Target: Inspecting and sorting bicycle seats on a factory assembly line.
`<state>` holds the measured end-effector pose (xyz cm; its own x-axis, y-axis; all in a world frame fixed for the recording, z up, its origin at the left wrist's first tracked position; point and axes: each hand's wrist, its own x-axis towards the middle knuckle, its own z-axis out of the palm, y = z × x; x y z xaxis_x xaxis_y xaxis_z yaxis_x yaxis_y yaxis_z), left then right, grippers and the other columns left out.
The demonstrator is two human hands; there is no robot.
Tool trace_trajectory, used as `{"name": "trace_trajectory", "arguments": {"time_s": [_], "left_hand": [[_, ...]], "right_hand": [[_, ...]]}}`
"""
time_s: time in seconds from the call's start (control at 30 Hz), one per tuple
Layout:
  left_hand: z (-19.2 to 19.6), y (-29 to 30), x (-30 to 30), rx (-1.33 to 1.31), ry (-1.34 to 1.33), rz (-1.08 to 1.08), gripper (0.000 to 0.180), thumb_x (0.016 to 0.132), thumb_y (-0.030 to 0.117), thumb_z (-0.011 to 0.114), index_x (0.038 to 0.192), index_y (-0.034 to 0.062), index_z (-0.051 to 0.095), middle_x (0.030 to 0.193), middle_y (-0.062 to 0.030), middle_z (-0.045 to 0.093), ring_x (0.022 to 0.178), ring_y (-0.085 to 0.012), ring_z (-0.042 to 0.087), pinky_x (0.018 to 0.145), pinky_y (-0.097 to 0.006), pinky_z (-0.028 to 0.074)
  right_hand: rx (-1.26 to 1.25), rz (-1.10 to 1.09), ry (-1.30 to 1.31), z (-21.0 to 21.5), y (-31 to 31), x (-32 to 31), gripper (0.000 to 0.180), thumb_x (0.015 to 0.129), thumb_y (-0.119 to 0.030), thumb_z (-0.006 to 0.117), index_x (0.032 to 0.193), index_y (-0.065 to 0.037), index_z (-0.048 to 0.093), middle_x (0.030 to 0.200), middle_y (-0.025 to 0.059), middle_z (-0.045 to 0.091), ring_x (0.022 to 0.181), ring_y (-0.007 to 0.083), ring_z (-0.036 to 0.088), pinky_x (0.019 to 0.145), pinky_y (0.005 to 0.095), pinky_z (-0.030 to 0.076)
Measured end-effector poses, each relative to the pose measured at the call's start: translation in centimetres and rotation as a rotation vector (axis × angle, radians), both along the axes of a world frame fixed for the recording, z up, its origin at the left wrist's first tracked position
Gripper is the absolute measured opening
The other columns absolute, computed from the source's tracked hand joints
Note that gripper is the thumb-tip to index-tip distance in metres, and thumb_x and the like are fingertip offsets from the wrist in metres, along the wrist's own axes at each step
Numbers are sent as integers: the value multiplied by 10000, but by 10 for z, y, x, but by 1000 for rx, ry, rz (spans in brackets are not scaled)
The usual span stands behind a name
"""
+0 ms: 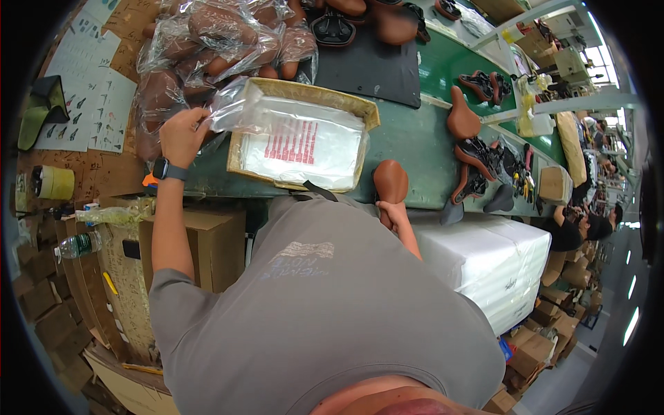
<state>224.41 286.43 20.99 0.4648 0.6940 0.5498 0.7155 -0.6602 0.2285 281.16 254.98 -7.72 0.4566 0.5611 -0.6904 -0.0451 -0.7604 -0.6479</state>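
My left hand (182, 137), with a dark watch on its wrist, is closed on the edge of a clear plastic bag (234, 109). The bag stretches over the left end of a shallow tray (369, 149), where a stack of flat clear bags (332, 131) with red print lies. To the right of the tray, my right hand (394, 214) grips a brown bicycle saddle (391, 181) by its narrow end, smooth top facing up. Part of that grip is hidden under the saddle. Beyond my left hand lies a heap of brown saddles wrapped in clear plastic (214, 34).
More brown saddles (463, 121) lie on the green bench (422, 149) to the right. A black mat (366, 69) is behind the tray. A white foam-wrapped block (484, 259) stands below the bench on the right, a cardboard box (200, 242) on the left. Other people work far right.
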Motion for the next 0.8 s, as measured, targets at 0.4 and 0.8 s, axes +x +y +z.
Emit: {"name": "trace_trajectory", "arguments": {"time_s": [0.4,0.8], "left_hand": [[-123,-78,162,-1207,-915,-168,187,1069,164,739,1035,-17,769,854,1,755,755,-45,592,686,-254,474],[-147,-106,262,-1342,-855,-200,238,1104,208,704,1015,-13,719,830,-61,760,775,-91,697,755,-253,529]], "right_hand": [[526,-551,947,202,-9,-71,702,1118,-458,622,1583,42,461,1277,159,651,898,188,610,642,305,518],[1008,-272,2060,284,71,-75,1215,980,-596,780,1748,15,64,1030,83,750,1193,257,755,1384,584,216]]}}
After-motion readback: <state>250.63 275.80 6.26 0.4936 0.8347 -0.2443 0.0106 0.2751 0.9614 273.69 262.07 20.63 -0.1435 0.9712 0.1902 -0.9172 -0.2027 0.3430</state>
